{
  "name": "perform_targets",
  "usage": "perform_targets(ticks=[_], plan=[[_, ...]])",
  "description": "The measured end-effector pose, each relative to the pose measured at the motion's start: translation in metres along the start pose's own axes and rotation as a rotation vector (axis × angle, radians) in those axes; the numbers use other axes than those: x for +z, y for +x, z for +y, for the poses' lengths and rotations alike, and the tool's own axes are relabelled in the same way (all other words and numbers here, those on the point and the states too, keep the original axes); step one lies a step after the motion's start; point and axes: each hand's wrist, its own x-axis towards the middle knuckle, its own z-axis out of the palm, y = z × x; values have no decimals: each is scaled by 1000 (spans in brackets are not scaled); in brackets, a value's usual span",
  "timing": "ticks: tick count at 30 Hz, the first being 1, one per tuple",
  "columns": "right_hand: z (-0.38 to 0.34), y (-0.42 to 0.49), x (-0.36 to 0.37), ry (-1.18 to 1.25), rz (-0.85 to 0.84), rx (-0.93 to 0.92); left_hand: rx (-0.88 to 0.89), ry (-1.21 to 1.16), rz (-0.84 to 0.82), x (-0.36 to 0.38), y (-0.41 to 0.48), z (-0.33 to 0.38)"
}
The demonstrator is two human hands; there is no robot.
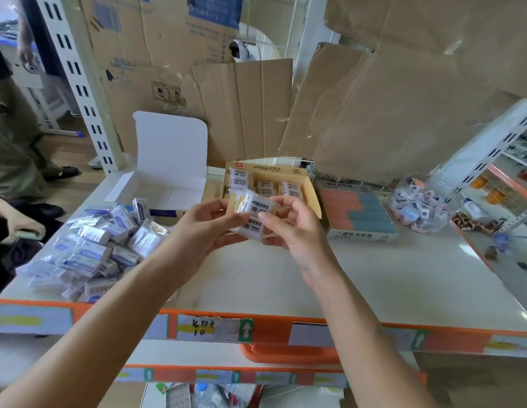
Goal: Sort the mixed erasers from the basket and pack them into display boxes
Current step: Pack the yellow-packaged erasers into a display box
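Both my hands hold a small stack of wrapped white 2B erasers (254,214) above the shelf, just in front of a yellow display box (312,195). My left hand (209,228) grips the stack from the left and below. My right hand (288,222) pinches it from the right, thumb on the front label. The yellow box holds several of the same 2B erasers (266,187). An open white display box (168,160) stands to its left with its lid up. A heap of blue-and-white wrapped erasers (94,245) lies on the shelf's left side.
A box of orange and grey-blue erasers (359,213) sits right of the yellow box, and a clear bag of small mixed erasers (415,204) lies beyond it. Cardboard sheets (388,98) lean behind. Another person (9,136) stands at the left. The shelf's orange front edge (271,322) runs below.
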Motion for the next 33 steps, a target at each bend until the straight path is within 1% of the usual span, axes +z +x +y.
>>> perform_targets(ticks=[4, 7, 11, 14, 15, 17, 19, 21, 23, 25, 27, 28, 30, 33], plan=[[4, 11, -6, -27, -49, 40, -21, 23, -2, 4, 13, 0], [8, 22, -9, -11, -26, 32, -1, 126, 36, 6, 25, -2], [7, 40, -12, -48, 6, 21, 54, 431, 94, 3, 44, -1], [-1, 58, -19, -100, 58, 28, 172, 567, 137, -2, 56, 1], [-2, 66, -22, -147, 80, 36, 213, 658, 150, -3, 59, 1], [-1, 84, -29, -262, 119, 66, 252, 931, 154, -5, 64, 1], [2, 102, -32, -371, 130, 116, 257, 1174, 118, -7, 70, -2], [5, 116, -32, -437, 125, 175, 214, 1335, 34, -7, 77, -4], [9, 127, -30, -468, 109, 231, 162, 1438, -40, -7, 83, -5], [13, 134, -28, -414, 101, 260, 137, 1499, -84, -9, 87, -7], [16, 137, -28, -372, 122, 248, 105, 1543, -135, -10, 89, -8], [17, 137, -28, -390, 132, 224, 88, 1565, -157, -11, 89, -8], [16, 135, -28, -513, 153, 149, 70, 1616, -185, -12, 90, -8], [18, 134, -27, -711, 207, 66, 84, 1620, -160, -13, 91, -10]])
